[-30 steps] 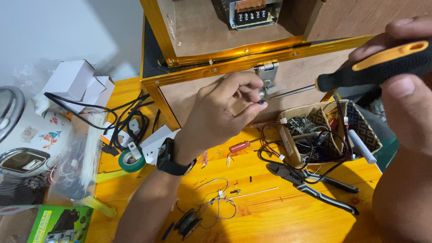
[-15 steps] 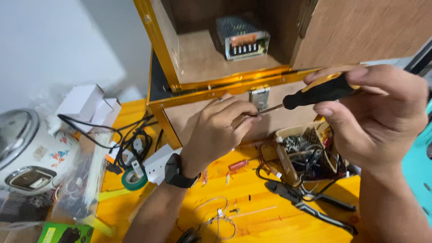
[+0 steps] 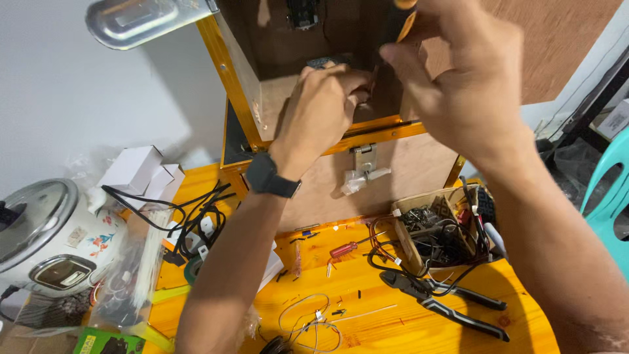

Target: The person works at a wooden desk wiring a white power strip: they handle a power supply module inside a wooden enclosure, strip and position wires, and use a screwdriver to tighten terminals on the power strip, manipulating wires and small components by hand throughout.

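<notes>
Your right hand (image 3: 462,85) is closed around the black-and-orange screwdriver (image 3: 395,18), held inside the open wooden box (image 3: 393,177) standing on the yellow table (image 3: 393,328). Your left hand (image 3: 321,108), wearing a black watch (image 3: 267,177), reaches into the box beside the shaft, fingers curled; I cannot tell what they pinch. Pliers (image 3: 445,303) lie near the box.

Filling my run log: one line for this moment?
left hand: inside open wooden box | right hand: holds black-orange screwdriver | black pliers: on table

Your single head camera looks steeply down, close over the yellow wooden bench (image 3: 419,328) and open gold-framed wooden box (image 3: 400,177).
</notes>
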